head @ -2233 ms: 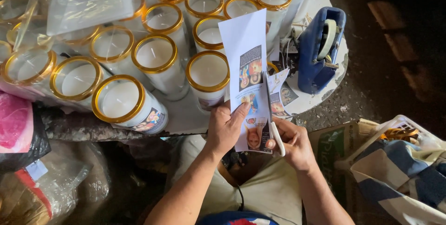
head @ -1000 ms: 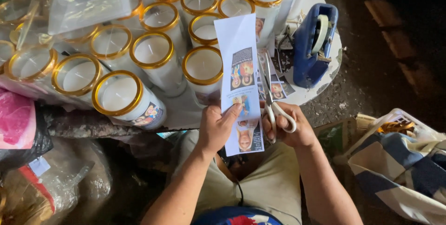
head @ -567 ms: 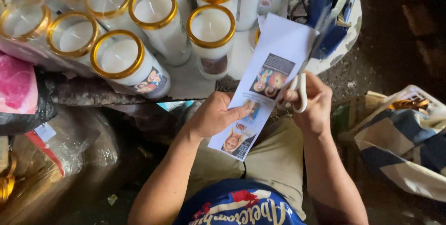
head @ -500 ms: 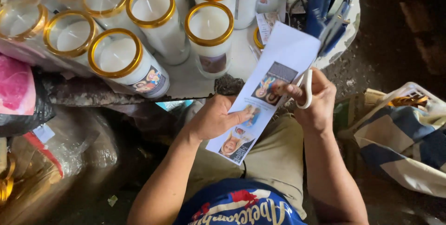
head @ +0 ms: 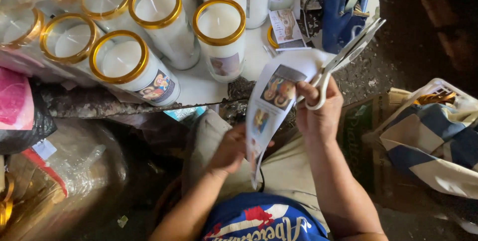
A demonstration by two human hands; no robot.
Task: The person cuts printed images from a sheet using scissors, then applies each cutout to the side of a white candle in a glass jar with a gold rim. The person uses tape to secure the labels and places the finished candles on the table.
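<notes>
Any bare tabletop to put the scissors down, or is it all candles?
One free patch: the white tabletop at the front edge, between the tipped candle and the upright candle. A narrower strip beside the loose picture card. Behind, candles stand rim to rim; the blue tape dispenser fills the right corner.

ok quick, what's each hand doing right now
Left hand: closed on the paper strip.
Right hand: closed on the scissors, blades open.
</notes>
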